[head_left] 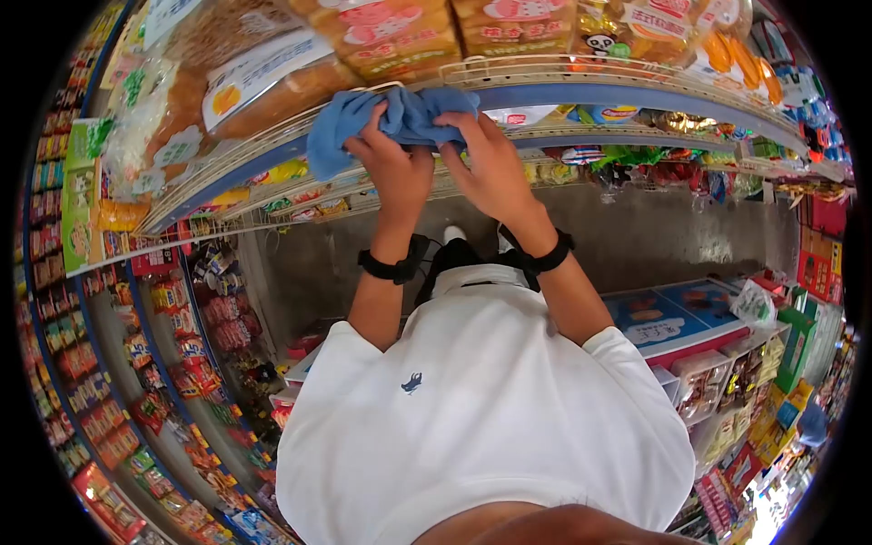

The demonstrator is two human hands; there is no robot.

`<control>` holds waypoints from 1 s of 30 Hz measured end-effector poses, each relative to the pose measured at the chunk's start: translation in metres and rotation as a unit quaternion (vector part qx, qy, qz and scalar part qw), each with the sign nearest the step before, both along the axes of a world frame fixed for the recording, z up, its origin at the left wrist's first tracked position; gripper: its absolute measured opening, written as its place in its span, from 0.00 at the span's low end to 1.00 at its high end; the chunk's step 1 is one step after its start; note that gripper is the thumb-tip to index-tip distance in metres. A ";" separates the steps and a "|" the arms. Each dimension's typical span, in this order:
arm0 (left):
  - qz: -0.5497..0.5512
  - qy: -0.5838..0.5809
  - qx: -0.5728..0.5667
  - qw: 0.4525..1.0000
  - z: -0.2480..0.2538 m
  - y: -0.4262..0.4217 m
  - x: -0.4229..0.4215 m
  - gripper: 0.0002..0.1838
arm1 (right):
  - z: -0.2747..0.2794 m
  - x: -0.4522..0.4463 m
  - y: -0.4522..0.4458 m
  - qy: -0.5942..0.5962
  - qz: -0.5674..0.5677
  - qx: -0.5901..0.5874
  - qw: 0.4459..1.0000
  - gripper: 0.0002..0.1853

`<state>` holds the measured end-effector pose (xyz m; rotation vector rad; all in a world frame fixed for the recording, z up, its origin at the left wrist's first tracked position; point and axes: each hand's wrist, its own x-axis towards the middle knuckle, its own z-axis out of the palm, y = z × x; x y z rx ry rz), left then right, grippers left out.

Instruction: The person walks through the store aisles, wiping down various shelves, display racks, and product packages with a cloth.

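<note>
A crumpled blue cloth (334,136) lies bunched against the front edge of a shelf (581,94) with a wire rail. My left hand (392,163) grips the cloth's middle, its fingers curled into the folds. On the cloth's right end, my right hand (486,168) has its fingers bent around the fabric. Both hands hold the same cloth, and a dark band circles each wrist. Just behind the rail stand bagged bread loaves (381,41), close above the cloth.
Lower shelves with colourful packets (627,154) run beneath the bread shelf. Tall snack racks (173,363) stand at the left. Behind the body at the right are a blue display top (672,313) and clear boxes of goods (704,381). Grey floor (636,227) shows between.
</note>
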<state>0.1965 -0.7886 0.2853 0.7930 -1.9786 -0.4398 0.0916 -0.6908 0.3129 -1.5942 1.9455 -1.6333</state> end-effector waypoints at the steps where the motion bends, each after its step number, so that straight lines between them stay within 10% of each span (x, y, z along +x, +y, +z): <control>1: 0.005 0.010 0.010 1.000 0.006 0.001 0.000 0.31 | -0.003 0.000 0.001 0.004 -0.004 0.003 1.000 0.18; 14: 0.176 -0.077 0.025 0.981 -0.004 -0.083 0.126 0.28 | -0.027 0.083 -0.072 0.021 0.118 0.115 0.986 0.19; 30: 0.038 -0.098 -0.040 0.994 -0.014 -0.046 0.085 0.27 | -0.038 0.045 -0.031 -0.014 0.123 0.109 0.986 0.16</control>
